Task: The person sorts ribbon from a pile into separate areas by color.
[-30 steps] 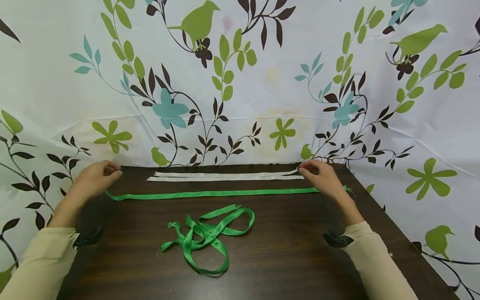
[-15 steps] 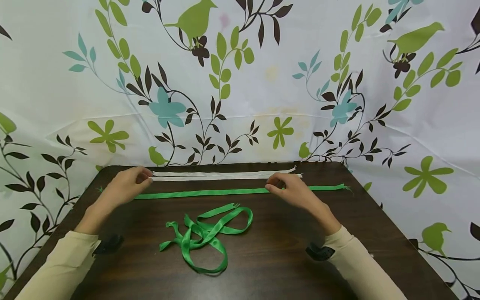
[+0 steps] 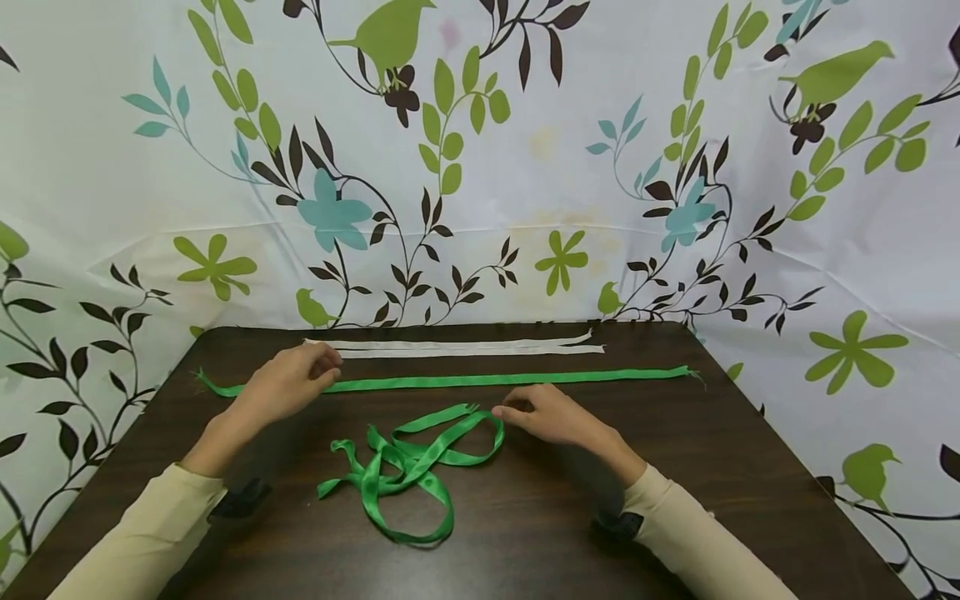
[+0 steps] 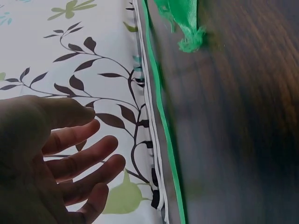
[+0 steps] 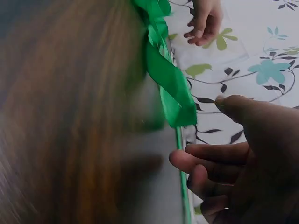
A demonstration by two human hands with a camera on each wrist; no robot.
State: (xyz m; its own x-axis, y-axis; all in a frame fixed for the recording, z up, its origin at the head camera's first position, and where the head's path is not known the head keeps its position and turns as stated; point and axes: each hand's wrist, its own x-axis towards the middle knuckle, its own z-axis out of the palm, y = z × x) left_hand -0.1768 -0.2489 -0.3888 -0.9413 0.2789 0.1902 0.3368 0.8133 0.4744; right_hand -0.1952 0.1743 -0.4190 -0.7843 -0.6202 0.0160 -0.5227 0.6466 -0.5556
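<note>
A loose tangle of shiny green ribbon lies on the dark wood table. My right hand hovers beside the right loop of this tangle, thumb and forefinger apart in the right wrist view, holding nothing. Behind the tangle, a second green ribbon is laid out straight from left to right, with frayed ends. Two white ribbons run alongside it near the table's back edge. My left hand is above the left part of the straight green ribbon and covers some of it. Its fingers are loosely bent and empty in the left wrist view.
A white cloth printed with birds and leaves hangs behind the table and along its sides. Dark wrist straps sit at both sleeve cuffs.
Both hands have come inward from the ends of the straight ribbons. The right hand has also come nearer, down to the green tangle. The ribbons lie as before.
</note>
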